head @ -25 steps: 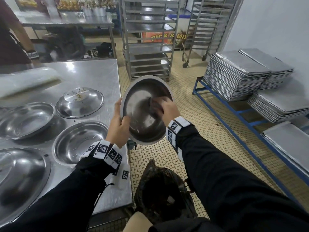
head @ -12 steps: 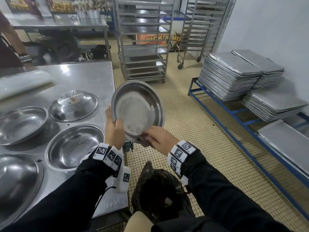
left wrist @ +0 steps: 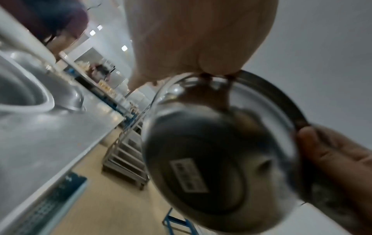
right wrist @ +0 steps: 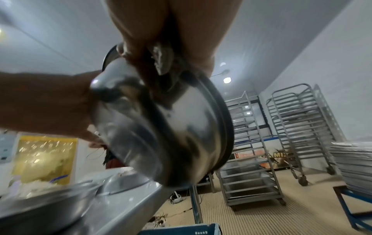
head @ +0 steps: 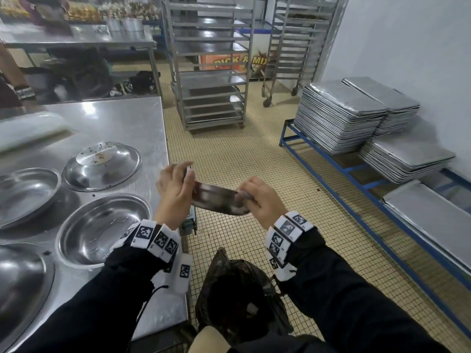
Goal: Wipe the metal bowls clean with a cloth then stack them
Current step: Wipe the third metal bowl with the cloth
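Steel flashes between two hands: the metal bowl [head: 216, 200] is up in the air, off the table edge and over the tiled floor, seen nearly edge-on from the head view. The left hand [head: 175, 192] curls round the rim on its side, fingers wrapped over the lip, probably to anchor the bowl so it can be turned. The right hand [head: 260, 200] pinches the opposite rim with the cloth [head: 242, 196] bunched under its fingers, a grey wad pressed against the metal, which looks like a rim or underside wipe. Holding it clear of the table likely keeps crumbs off the other bowls; the black bag [head: 237, 291] sits right below.

From the left wrist view the bowl's underside shows: polished, mirror-bright, with a pale rectangular label [left wrist: 189, 174] stuck on the base. It is blurred, so any leftover dirt can't be judged. On the steel table [head: 132, 118], the upturned bowl [head: 102, 165] carries visible crumbs, and the open bowl [head: 102, 230] lies nearer. No stack is visible.
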`<action>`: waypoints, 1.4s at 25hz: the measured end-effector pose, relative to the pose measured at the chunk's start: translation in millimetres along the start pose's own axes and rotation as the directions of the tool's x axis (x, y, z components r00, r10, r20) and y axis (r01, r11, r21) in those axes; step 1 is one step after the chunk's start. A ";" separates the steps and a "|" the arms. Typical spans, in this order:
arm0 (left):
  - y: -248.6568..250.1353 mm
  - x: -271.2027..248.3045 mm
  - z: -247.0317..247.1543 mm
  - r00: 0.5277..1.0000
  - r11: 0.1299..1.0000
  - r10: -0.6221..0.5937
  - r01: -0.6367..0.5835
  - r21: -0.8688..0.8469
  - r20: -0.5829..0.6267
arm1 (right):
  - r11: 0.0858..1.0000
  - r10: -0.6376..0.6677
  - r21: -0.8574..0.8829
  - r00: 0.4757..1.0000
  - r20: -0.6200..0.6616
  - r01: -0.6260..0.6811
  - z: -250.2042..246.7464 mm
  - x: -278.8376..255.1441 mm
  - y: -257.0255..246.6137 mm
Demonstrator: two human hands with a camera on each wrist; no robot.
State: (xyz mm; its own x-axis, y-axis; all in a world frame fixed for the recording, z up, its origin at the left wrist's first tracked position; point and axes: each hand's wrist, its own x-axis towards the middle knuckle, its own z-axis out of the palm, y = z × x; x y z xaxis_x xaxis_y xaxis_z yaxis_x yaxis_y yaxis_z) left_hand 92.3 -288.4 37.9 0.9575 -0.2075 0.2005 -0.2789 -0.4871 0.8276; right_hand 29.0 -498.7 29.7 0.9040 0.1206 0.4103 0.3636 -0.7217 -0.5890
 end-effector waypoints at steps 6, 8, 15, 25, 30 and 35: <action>4.7 14.8 -12.2 0.932 0.925 0.289 -0.331 0.189 0.217 | 0.997 0.069 -0.022 0.998 -0.016 -0.069 -20.6 9.1 19.0; 3.3 14.1 -5.5 0.950 0.934 0.252 -0.289 0.209 0.186 | 0.992 0.108 -0.057 0.987 -0.122 -0.116 -15.8 10.1 26.5; 8.7 0.3 16.5 0.989 0.955 -0.149 0.146 -0.257 0.009 | 0.939 0.336 0.164 0.905 -0.262 -0.302 33.6 -13.4 4.4; 13.9 -4.7 30.1 0.932 0.771 -0.363 0.315 -0.554 0.026 | 0.963 0.255 -0.046 0.953 -0.164 -0.265 49.0 24.0 13.9; 5.8 1.0 25.5 0.930 0.809 -0.366 0.297 -0.508 -0.039 | 0.899 0.422 -0.079 0.900 -0.108 -0.431 51.5 -9.3 39.3; 7.7 -4.3 26.6 0.939 0.848 -0.340 0.281 -0.450 -0.055 | 0.972 0.235 0.034 0.962 -0.137 -0.233 75.6 -26.6 -4.0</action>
State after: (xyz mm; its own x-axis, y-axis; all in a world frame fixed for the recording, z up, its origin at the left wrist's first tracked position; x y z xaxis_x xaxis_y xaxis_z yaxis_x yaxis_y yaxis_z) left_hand 84.1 -313.8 29.6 0.9978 0.0179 -0.0644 0.0657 -0.0895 0.9938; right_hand 20.5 -447.6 -31.5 0.9245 -0.1471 0.3516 0.1506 -0.7063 -0.6917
